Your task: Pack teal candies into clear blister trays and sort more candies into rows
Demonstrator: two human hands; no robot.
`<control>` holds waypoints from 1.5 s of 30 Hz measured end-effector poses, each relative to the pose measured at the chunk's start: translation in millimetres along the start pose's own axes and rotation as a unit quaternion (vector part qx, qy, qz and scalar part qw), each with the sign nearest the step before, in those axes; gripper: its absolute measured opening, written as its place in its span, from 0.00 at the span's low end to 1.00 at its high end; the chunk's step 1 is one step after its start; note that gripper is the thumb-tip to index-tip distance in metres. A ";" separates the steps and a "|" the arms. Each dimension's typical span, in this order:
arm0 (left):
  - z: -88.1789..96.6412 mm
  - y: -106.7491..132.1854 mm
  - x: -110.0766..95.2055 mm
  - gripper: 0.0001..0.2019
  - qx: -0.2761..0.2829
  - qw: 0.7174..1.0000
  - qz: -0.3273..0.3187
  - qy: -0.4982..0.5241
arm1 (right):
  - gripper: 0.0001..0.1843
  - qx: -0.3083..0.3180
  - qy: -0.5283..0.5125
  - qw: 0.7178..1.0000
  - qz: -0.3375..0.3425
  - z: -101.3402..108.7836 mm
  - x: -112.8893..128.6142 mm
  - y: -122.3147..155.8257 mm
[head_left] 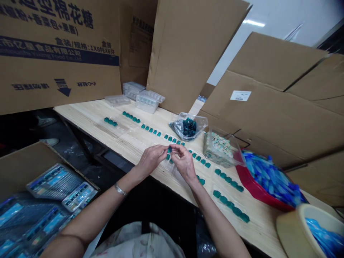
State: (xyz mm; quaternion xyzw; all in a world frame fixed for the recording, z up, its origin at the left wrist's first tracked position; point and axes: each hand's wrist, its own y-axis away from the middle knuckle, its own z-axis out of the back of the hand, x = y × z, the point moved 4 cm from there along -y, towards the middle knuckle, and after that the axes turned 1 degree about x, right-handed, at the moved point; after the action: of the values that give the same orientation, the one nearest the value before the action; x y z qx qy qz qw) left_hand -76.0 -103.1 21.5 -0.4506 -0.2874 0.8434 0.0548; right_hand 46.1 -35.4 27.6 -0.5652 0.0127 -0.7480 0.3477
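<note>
My left hand (152,160) and my right hand (185,163) meet over the table's middle, fingertips closed together on one small dark teal faceted piece (170,149). Its exact kind cannot be made out. Right below the fingers lie a few similar teal pieces (168,157), partly covered by my right hand. Matching pieces lie in short rows on clear plastic trays, such as the row (231,205) to the right and the row (131,116) at the far left. Behind my hands, a clear plastic bag (178,127) holds a heap of dark teal pieces.
Beyond my right hand stand a clear tub (209,148) of pale chips, a red basin (251,186) of blue packets and a cream bucket (288,229). Clear boxes (147,104) sit at the back. Cardboard boxes (193,53) wall the table; an open carton (29,157) stands lower left.
</note>
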 end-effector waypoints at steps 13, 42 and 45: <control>-2.4 1.9 5.6 0.10 -0.023 0.998 0.050 0.027 | 0.11 -0.016 0.070 0.996 0.044 -2.7 6.5 6.9; 5.4 44.0 33.8 0.08 0.107 0.987 0.104 -0.063 | 0.12 0.210 0.286 0.922 0.156 -25.9 -29.3 -17.6; 6.8 42.0 35.9 0.06 0.074 0.990 0.124 0.005 | 0.14 0.235 0.314 0.907 0.151 -30.5 -31.0 -15.5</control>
State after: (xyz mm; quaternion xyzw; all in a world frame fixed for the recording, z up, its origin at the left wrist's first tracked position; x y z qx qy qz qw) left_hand -95.6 -128.3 -24.2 -0.4819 -0.1656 0.8603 -0.0151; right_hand 16.0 -18.5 -3.0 -0.1941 0.0304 -0.8070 0.5569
